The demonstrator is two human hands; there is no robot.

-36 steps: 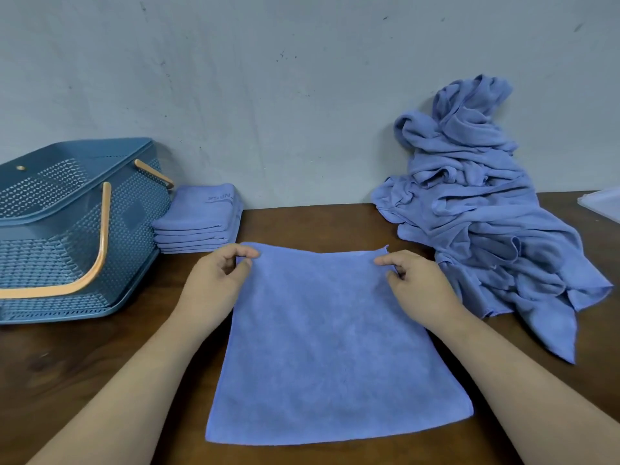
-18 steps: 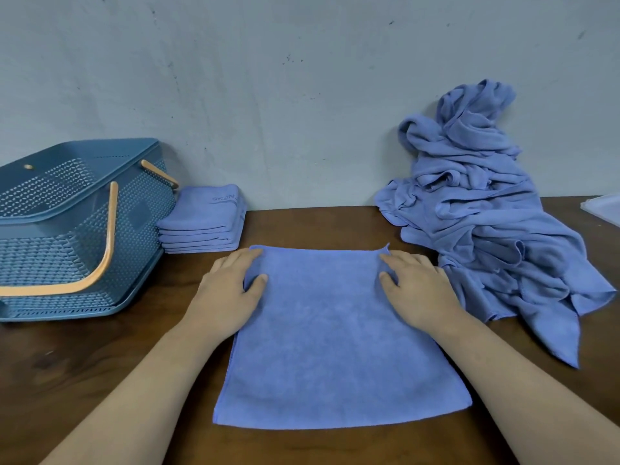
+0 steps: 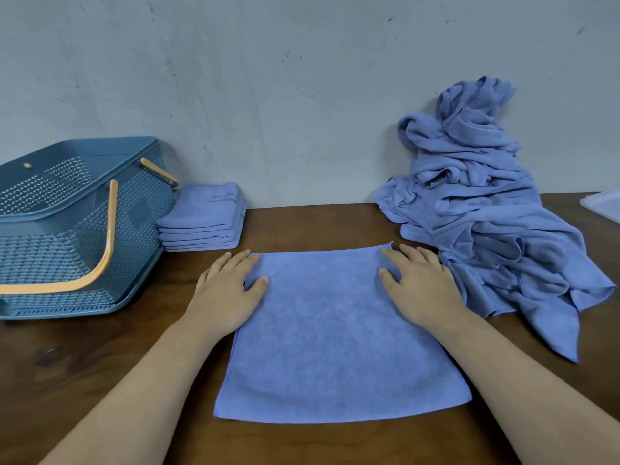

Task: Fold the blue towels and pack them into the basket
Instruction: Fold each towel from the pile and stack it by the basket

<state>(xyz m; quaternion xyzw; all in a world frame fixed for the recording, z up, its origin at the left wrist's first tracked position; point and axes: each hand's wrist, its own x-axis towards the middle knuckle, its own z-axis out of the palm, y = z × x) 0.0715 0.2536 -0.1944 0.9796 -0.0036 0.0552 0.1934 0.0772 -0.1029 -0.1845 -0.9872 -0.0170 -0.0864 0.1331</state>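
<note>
A blue towel (image 3: 339, 337) lies spread flat on the brown table in front of me. My left hand (image 3: 228, 290) rests palm down on its far left corner, fingers straight. My right hand (image 3: 419, 286) rests flat on its far right corner in the same way. A stack of folded blue towels (image 3: 204, 216) sits at the back left against the wall. Beside that stack, at the far left, stands the blue perforated basket (image 3: 67, 229) with orange handles. A heap of unfolded blue towels (image 3: 486, 203) is piled at the back right.
The grey wall (image 3: 285, 95) closes off the back of the table. A pale plastic lid or tray edge (image 3: 604, 206) shows at the far right. Bare brown tabletop (image 3: 312, 226) lies between the folded stack and the heap.
Both hands let go of the towel's far corners, which they were pinching, and now lie flat on them. The towel is laid down smooth on the table.
</note>
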